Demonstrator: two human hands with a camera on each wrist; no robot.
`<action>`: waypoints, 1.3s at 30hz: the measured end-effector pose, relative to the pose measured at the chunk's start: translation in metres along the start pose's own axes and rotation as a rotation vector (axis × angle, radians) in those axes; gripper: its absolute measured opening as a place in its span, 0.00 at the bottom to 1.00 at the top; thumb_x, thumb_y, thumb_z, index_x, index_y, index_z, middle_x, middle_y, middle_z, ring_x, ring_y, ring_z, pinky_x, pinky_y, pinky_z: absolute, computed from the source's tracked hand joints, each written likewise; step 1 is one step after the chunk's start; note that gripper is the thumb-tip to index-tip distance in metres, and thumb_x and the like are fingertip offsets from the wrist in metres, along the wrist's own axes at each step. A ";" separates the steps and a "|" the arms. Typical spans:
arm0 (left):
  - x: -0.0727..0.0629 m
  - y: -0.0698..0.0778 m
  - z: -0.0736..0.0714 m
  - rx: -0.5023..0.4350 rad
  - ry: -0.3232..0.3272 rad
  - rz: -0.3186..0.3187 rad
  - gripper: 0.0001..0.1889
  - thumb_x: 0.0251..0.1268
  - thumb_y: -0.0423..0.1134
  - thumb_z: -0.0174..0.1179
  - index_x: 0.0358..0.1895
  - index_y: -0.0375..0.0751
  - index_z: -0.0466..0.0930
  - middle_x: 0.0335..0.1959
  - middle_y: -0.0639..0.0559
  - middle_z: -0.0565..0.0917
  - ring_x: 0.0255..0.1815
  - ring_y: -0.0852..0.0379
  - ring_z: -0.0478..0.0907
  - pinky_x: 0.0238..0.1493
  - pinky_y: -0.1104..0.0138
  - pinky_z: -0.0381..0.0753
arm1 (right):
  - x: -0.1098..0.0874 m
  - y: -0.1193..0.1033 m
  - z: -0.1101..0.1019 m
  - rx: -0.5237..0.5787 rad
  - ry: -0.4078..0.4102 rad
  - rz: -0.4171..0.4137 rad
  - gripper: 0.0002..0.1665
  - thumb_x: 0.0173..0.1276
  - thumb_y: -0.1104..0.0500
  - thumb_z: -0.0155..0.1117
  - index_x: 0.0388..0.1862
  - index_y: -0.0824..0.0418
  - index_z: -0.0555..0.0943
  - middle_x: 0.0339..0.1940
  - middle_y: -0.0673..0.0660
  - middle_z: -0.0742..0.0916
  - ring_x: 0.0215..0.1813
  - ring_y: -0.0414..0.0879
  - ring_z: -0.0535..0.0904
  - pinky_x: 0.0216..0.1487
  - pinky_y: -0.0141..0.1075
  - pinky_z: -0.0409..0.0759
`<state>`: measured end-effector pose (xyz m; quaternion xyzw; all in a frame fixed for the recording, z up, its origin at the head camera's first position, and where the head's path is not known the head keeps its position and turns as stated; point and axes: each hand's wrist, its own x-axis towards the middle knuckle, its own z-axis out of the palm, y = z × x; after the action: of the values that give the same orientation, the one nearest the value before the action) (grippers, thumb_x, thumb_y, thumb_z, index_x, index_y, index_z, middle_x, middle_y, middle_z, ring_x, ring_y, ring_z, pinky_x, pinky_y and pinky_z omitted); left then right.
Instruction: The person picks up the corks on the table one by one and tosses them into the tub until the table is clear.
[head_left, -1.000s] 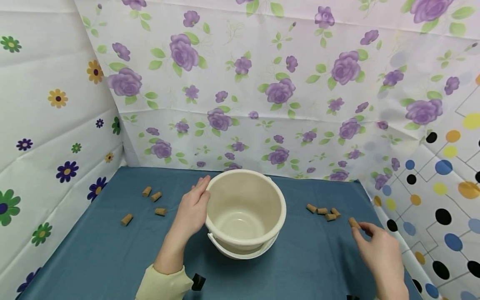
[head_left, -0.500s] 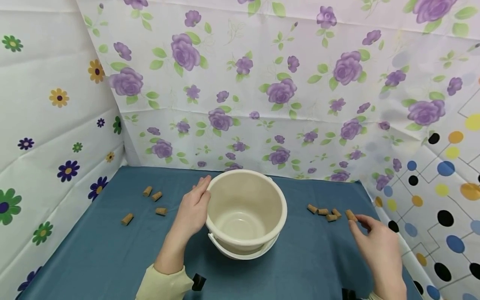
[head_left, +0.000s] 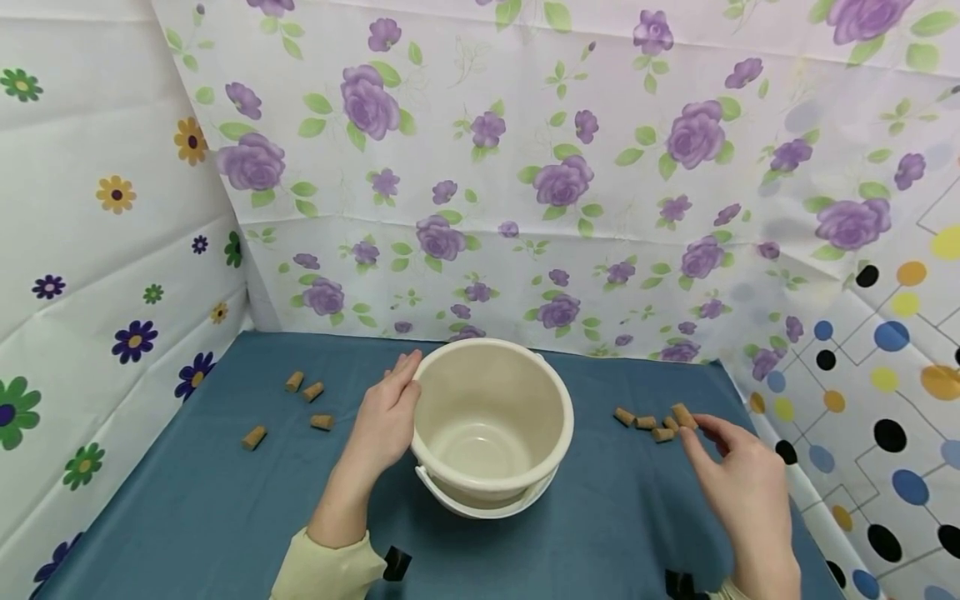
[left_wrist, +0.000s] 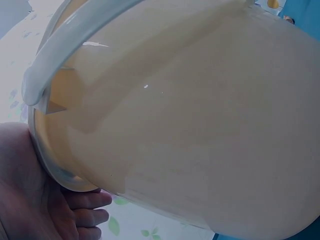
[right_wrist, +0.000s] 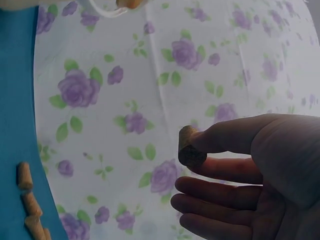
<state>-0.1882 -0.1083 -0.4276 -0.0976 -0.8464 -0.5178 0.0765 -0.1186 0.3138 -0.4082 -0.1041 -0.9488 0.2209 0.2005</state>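
A cream bucket point(head_left: 491, 383) stands in the middle of the blue cloth, its handle point(left_wrist: 80, 40) lowered along the near side. Against the left of its rim rests my left hand point(head_left: 386, 417), fingers extended and partly behind the wall in the left wrist view. My right hand point(head_left: 738, 479) pinches a cork point(head_left: 683, 416) between thumb and index finger. In the right wrist view that cork point(right_wrist: 189, 145) is held up while the other fingers stay loosely bent. Several loose corks point(head_left: 644, 423) lie just left of the held one.
More corks point(head_left: 322, 422) are scattered on the cloth point(head_left: 577, 533), left of the bucket. Behind rises a flowered sheet point(head_left: 487, 192). A patterned sheet point(head_left: 892, 392) borders the right side, another point(head_left: 90, 250) the left.
My right hand has moved left with the cork, from the right side of the cloth to beside the loose corks. The left hand and bucket have stayed in place.
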 end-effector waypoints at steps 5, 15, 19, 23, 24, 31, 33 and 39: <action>0.001 -0.001 0.000 0.001 -0.001 -0.004 0.27 0.91 0.41 0.40 0.85 0.40 0.60 0.85 0.43 0.60 0.88 0.46 0.49 0.87 0.47 0.42 | 0.000 -0.016 0.002 0.048 0.024 -0.034 0.22 0.79 0.49 0.69 0.61 0.62 0.88 0.57 0.69 0.89 0.55 0.66 0.86 0.52 0.63 0.85; 0.003 0.000 -0.001 0.002 0.003 0.000 0.27 0.90 0.41 0.40 0.85 0.40 0.60 0.85 0.43 0.61 0.88 0.46 0.49 0.87 0.47 0.41 | 0.003 -0.050 0.012 0.163 -0.002 -0.075 0.23 0.80 0.47 0.68 0.63 0.59 0.88 0.59 0.65 0.89 0.58 0.62 0.87 0.55 0.61 0.87; 0.003 -0.001 -0.001 0.004 0.002 -0.006 0.27 0.90 0.41 0.40 0.85 0.40 0.60 0.85 0.43 0.61 0.87 0.46 0.49 0.87 0.47 0.41 | 0.005 -0.064 0.015 0.206 0.028 -0.086 0.22 0.79 0.47 0.69 0.63 0.59 0.89 0.57 0.64 0.90 0.56 0.61 0.88 0.53 0.59 0.89; 0.003 -0.002 -0.001 0.003 -0.006 -0.015 0.27 0.90 0.41 0.40 0.85 0.41 0.60 0.85 0.45 0.60 0.88 0.47 0.49 0.87 0.47 0.42 | 0.005 -0.080 0.019 0.265 0.049 -0.109 0.22 0.78 0.48 0.71 0.63 0.60 0.89 0.57 0.63 0.90 0.56 0.59 0.89 0.53 0.55 0.90; 0.003 -0.003 -0.001 0.005 -0.007 -0.016 0.27 0.90 0.41 0.40 0.85 0.41 0.60 0.85 0.45 0.60 0.88 0.47 0.48 0.87 0.47 0.42 | 0.004 -0.083 0.020 0.280 0.050 -0.119 0.22 0.77 0.49 0.72 0.62 0.60 0.89 0.57 0.63 0.90 0.56 0.58 0.89 0.53 0.55 0.90; 0.002 -0.002 -0.001 0.010 -0.013 -0.021 0.27 0.90 0.41 0.40 0.85 0.41 0.60 0.85 0.44 0.60 0.87 0.45 0.49 0.87 0.46 0.43 | -0.001 -0.099 0.023 0.349 0.054 -0.167 0.20 0.76 0.52 0.74 0.60 0.61 0.90 0.55 0.61 0.91 0.55 0.56 0.90 0.53 0.50 0.90; 0.002 -0.002 -0.001 0.009 -0.012 -0.021 0.27 0.90 0.41 0.40 0.85 0.41 0.60 0.85 0.44 0.60 0.87 0.45 0.49 0.87 0.46 0.43 | -0.003 -0.103 0.024 0.359 0.057 -0.189 0.19 0.75 0.53 0.75 0.59 0.61 0.90 0.54 0.60 0.91 0.55 0.55 0.90 0.54 0.50 0.90; 0.002 -0.002 0.001 0.008 -0.007 -0.018 0.27 0.90 0.41 0.40 0.85 0.41 0.61 0.85 0.45 0.61 0.87 0.45 0.49 0.87 0.46 0.43 | -0.006 -0.107 0.028 0.375 0.053 -0.269 0.18 0.74 0.54 0.76 0.57 0.60 0.91 0.53 0.58 0.92 0.56 0.53 0.89 0.56 0.48 0.89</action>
<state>-0.1909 -0.1082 -0.4298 -0.0916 -0.8496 -0.5148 0.0691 -0.1366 0.2071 -0.3833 0.0568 -0.8908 0.3619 0.2687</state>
